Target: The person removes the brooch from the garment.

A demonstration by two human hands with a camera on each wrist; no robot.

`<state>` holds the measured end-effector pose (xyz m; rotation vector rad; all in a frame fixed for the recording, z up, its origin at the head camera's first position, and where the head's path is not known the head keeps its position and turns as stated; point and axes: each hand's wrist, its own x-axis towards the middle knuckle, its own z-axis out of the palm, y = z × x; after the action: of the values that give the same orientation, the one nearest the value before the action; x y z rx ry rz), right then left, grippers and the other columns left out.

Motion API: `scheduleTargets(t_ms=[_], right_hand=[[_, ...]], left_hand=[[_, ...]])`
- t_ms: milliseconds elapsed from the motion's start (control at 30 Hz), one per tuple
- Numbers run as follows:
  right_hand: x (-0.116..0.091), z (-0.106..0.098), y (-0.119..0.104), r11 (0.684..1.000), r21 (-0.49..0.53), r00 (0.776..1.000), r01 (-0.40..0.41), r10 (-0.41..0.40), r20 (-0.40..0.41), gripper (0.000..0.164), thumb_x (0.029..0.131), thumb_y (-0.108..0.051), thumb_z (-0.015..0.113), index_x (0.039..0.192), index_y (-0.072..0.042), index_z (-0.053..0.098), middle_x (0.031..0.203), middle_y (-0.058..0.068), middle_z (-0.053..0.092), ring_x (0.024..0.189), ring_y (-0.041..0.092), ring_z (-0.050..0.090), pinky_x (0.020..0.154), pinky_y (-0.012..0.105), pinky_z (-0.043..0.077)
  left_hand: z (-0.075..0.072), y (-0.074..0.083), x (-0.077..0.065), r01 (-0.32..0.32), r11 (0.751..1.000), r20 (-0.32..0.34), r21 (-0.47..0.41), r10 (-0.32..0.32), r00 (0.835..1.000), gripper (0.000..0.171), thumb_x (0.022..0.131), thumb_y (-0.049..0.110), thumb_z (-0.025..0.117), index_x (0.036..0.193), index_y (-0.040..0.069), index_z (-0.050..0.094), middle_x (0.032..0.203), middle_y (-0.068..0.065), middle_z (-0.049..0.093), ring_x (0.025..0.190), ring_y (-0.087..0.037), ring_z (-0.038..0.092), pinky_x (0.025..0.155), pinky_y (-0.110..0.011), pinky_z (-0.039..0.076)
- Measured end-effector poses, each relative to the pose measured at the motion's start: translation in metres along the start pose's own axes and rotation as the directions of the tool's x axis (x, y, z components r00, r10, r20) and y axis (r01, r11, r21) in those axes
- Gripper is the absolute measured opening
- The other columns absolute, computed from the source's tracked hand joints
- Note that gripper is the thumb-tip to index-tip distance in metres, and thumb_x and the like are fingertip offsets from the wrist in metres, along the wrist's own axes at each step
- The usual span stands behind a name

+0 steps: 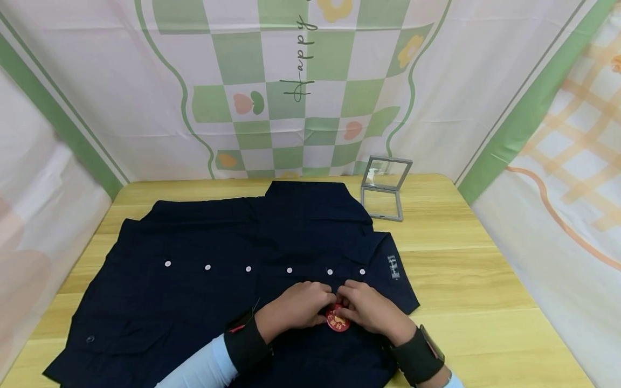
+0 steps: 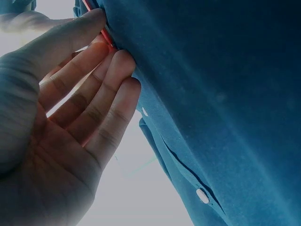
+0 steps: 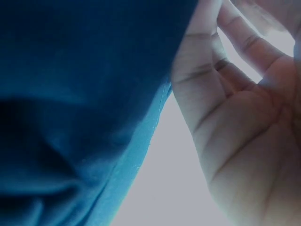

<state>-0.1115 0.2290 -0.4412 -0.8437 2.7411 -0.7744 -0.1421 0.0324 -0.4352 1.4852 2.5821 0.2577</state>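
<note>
A dark navy short-sleeved shirt (image 1: 208, 302) lies spread out, with a row of white buttons along its front. On its chest, near the collar, sits a round red badge (image 1: 338, 323) with gold markings. My left hand (image 1: 301, 305) holds the badge's left edge; in the left wrist view, the badge's red rim (image 2: 107, 37) shows between thumb and fingers, whose tips meet the cloth. My right hand (image 1: 372, 308) pinches the badge from the right, thumb over its face. In the right wrist view, the fingers (image 3: 202, 70) run up behind the navy cloth, fingertips out of frame.
An open grey-framed clear case (image 1: 382, 188) stands at the back of the wooden table (image 1: 466, 280), beside the shirt. Patterned cloth (image 1: 286, 97) hangs behind the table's far edge and along both sides. Black bands (image 1: 246, 340) circle both wrists.
</note>
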Motion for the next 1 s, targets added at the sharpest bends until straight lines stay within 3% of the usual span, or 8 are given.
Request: scheduleTargets(t_ms=[633, 1000], right_hand=[[0.0009, -0.0001, -0.0007, 1.0, 0.009, 1.0, 0.016, -0.016, -0.017, 0.007, 0.089, -0.013, 0.072, 0.089, -0.012, 0.066, 0.082, -0.004, 0.054, 0.069, 0.001, 0.053, 0.059, 0.017, 0.045], [0.0012, 0.0021, 0.0002, 1.0, 0.006, 1.0, 0.021, -0.021, -0.01, 0.011, 0.087, -0.009, 0.073, 0.086, -0.013, 0.063, 0.081, -0.005, 0.056, 0.07, -0.002, 0.051, 0.06, 0.016, 0.046]], left_hand=[[-0.0002, 0.0029, -0.0009, -0.002, 1.0, 0.028, -0.024, 0.003, 1.0, 0.026, 0.078, 0.029, 0.084, 0.098, 0.02, 0.069, 0.087, 0.01, 0.059, 0.071, 0.003, 0.051, 0.061, -0.013, 0.041], [0.0017, 0.002, -0.0001, -0.016, 1.0, 0.0, -0.016, 0.016, 1.0, 0.025, 0.077, 0.031, 0.084, 0.095, 0.019, 0.07, 0.085, 0.011, 0.058, 0.07, 0.003, 0.05, 0.06, -0.012, 0.04]])
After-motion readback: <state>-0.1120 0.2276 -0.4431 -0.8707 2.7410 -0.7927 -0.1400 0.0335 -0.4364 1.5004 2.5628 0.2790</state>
